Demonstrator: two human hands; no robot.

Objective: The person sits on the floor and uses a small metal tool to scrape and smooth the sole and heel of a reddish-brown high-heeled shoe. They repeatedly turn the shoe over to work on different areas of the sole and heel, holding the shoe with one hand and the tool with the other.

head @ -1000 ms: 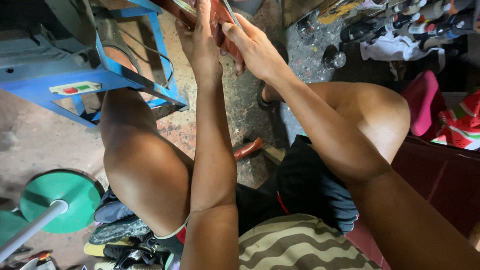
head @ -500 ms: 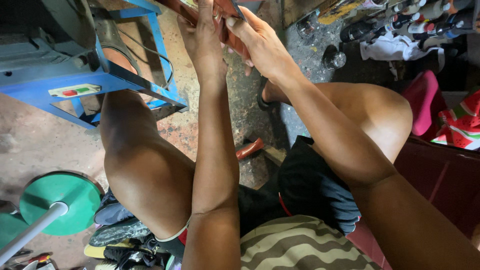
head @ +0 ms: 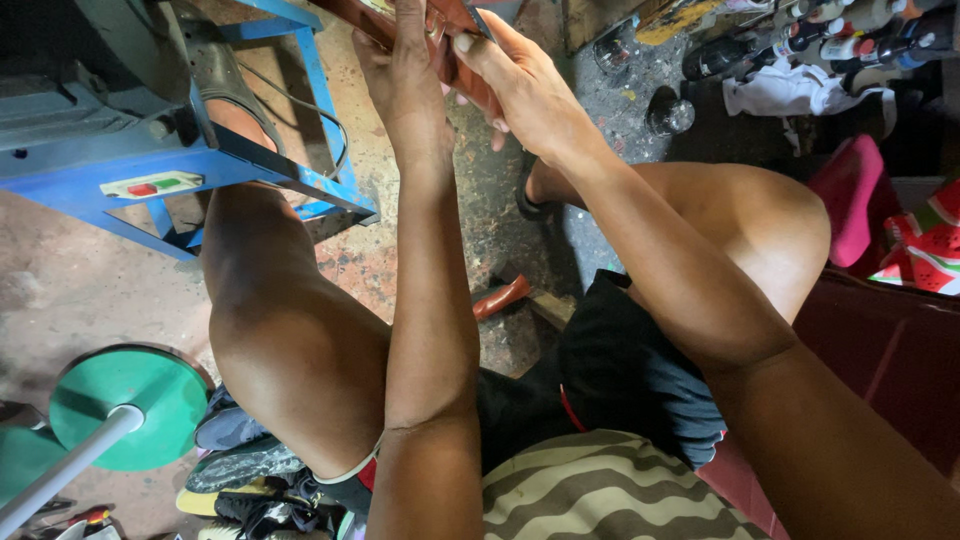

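Both hands hold a reddish-brown leather piece point(head: 470, 60) up high. The left hand point(head: 405, 85) grips one side and the right hand point(head: 525, 90) grips the other, above a blue metal stand point(head: 250, 160)

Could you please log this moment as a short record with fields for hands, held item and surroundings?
left hand: grips the reddish-brown piece from the left
right hand: wraps the same piece, thumb on top
piece: runs out of view at the top edge
blue metal frame: beside the left knee
green disc: on the floor, lower left
bottles: on the floor, upper right
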